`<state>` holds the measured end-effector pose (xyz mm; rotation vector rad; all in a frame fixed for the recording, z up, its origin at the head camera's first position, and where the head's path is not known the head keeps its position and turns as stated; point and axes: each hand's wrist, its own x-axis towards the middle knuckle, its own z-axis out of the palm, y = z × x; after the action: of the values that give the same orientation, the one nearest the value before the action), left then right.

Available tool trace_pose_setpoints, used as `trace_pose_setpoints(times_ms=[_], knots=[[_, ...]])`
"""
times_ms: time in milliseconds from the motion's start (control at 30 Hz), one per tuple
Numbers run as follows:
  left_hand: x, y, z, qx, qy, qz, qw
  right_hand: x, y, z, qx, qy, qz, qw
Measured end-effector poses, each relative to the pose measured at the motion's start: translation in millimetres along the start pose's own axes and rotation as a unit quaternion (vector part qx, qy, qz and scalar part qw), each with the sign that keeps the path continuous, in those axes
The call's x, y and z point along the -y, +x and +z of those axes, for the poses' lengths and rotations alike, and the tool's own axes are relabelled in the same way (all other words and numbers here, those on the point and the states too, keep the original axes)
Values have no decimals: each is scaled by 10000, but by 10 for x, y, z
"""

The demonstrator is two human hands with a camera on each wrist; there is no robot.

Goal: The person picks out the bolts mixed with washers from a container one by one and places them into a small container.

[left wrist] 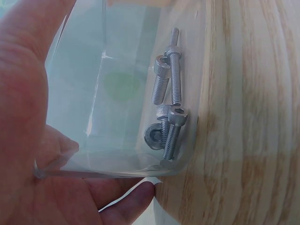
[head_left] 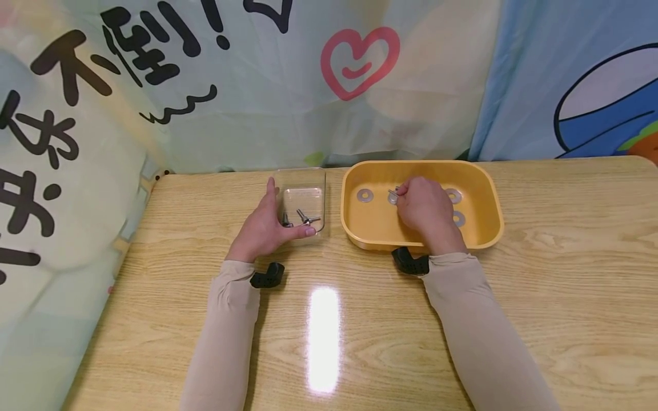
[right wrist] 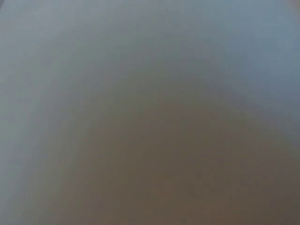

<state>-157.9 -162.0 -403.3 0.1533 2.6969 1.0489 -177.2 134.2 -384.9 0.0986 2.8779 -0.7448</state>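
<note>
At a clear plastic box (head_left: 324, 194), my left hand (head_left: 264, 228) grips the near left corner, thumb along the near side. Several silver socket-head bolts (left wrist: 175, 77) lie in the bottom of that box. My right hand (head_left: 428, 208) reaches into a yellow tray (head_left: 372, 233), fingers curled. A thin metal piece that looks like a bolt (head_left: 393, 193) sticks out from its fingertips, just above a flat washer (head_left: 393, 200). The hand hides most of that piece. Only a blur fills the right wrist view.
More washers (head_left: 359, 196) lie on the tray floor, left and right of the right hand. Box and tray stand side by side at the back edge of a wooden table (head_left: 360, 319). A printed curtain (head_left: 411, 114) hangs right behind them.
</note>
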Motion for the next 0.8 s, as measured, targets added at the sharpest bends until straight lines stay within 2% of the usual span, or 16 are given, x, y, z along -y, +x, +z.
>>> trace_pose_setpoints(times_ms=[233,533,800], knots=[[-34,27,-11,-47,15,68,10000,7,2,-41,-202,123,-49,9997],[-48,36,-11,-48,13,80,10000,18,-40,-78,-457,249,-423,9978],[-6,-13,26,-44,-33,-46,10000,83,-104,-41,-658,371,-560,9956]])
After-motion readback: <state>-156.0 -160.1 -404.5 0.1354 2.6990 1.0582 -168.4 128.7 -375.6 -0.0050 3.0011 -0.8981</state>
